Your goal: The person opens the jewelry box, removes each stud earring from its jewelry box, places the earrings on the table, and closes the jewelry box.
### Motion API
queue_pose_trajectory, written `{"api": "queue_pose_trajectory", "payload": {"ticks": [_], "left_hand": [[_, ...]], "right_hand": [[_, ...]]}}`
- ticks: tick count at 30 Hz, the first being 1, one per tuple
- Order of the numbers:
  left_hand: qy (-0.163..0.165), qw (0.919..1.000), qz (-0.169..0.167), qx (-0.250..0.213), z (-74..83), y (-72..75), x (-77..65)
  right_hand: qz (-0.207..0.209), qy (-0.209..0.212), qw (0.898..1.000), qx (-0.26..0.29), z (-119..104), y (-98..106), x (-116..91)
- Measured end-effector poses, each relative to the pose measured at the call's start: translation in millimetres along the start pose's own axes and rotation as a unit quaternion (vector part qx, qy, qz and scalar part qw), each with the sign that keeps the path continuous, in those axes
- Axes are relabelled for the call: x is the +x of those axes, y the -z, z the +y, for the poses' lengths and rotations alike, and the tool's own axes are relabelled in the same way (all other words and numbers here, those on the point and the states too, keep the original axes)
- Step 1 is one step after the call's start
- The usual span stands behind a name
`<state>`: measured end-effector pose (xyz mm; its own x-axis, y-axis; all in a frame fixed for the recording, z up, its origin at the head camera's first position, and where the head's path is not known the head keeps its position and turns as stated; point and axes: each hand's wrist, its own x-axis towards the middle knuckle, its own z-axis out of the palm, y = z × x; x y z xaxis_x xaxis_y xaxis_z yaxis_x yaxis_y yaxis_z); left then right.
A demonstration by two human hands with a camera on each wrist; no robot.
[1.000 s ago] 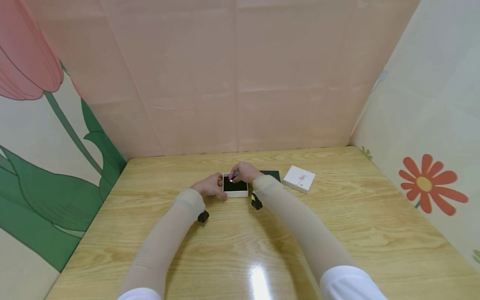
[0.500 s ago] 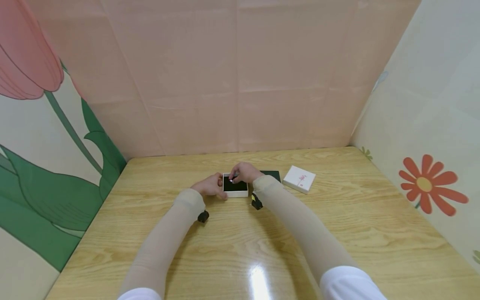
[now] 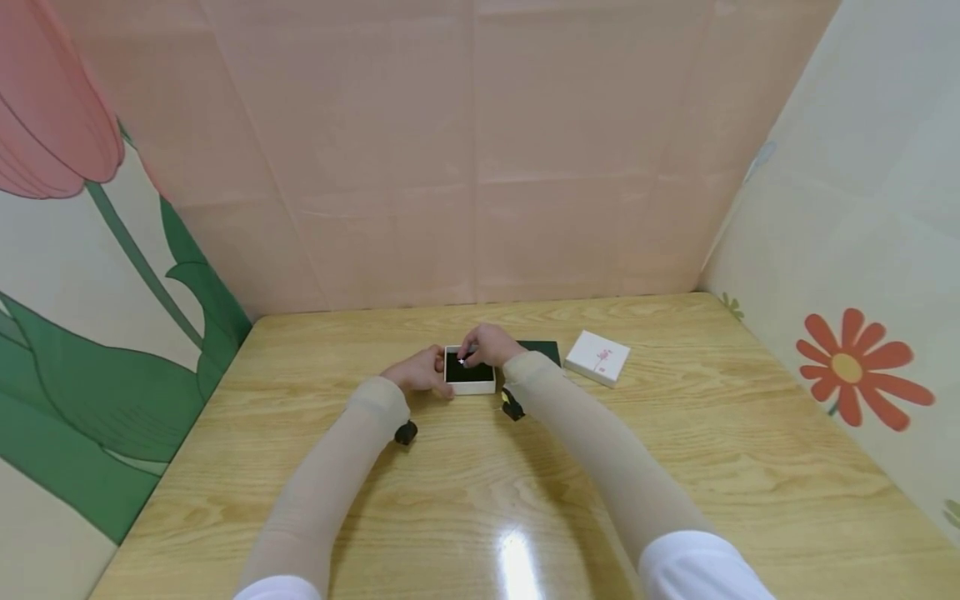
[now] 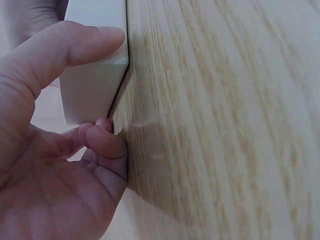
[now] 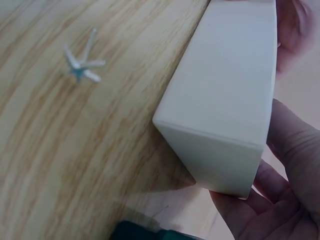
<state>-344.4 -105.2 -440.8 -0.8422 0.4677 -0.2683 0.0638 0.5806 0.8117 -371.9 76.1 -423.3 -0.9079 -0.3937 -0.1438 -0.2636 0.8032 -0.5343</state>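
In the head view a small white jewelry box (image 3: pixel 471 388) with a black insert (image 3: pixel 468 373) sits on the table. My left hand (image 3: pixel 417 372) grips its left end; in the left wrist view the thumb (image 4: pixel 95 42) lies along its front side and the fingers are at the corner. Over the insert, my right hand (image 3: pixel 489 344) pinches a tiny shiny piece (image 3: pixel 461 361) between thumb and fingertips; I cannot tell its kind. In the right wrist view the box's white wall (image 5: pixel 215 75) hides those fingertips. A small silvery star-shaped piece (image 5: pixel 80 65) with a teal star lies before the box.
A white box lid (image 3: pixel 598 357) with a pink print lies at the right. Between it and the right wrist is a flat dark green thing (image 3: pixel 543 350), partly hidden by the arm. The wooden table (image 3: pixel 450 483) meets a pink backdrop behind and floral panels at both sides.
Both hands and the box hold nearly the same place. The whole head view shifts very slightly.
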Motion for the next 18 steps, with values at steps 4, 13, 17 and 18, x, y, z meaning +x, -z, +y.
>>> {"api": "queue_pose_trajectory", "payload": {"ticks": [4,13,17,18], "left_hand": [[-0.004,1.0,0.001,-0.003,-0.5,-0.8,-0.1],[0.008,0.9998,0.011,0.013,0.2,-1.9,-1.5],[0.005,0.9998,0.013,0.011,0.6,-2.3,-1.2],[0.004,0.9999,0.011,0.009,0.7,-2.2,-1.4]], "right_hand": [[0.004,0.004,1.0,-0.007,-1.4,-0.9,-0.7],[0.007,0.015,0.999,-0.028,-1.3,-2.5,0.4],[0.004,0.01,1.0,-0.013,1.4,-2.9,3.1],[0.004,0.011,1.0,-0.011,2.2,-2.8,3.8]]}}
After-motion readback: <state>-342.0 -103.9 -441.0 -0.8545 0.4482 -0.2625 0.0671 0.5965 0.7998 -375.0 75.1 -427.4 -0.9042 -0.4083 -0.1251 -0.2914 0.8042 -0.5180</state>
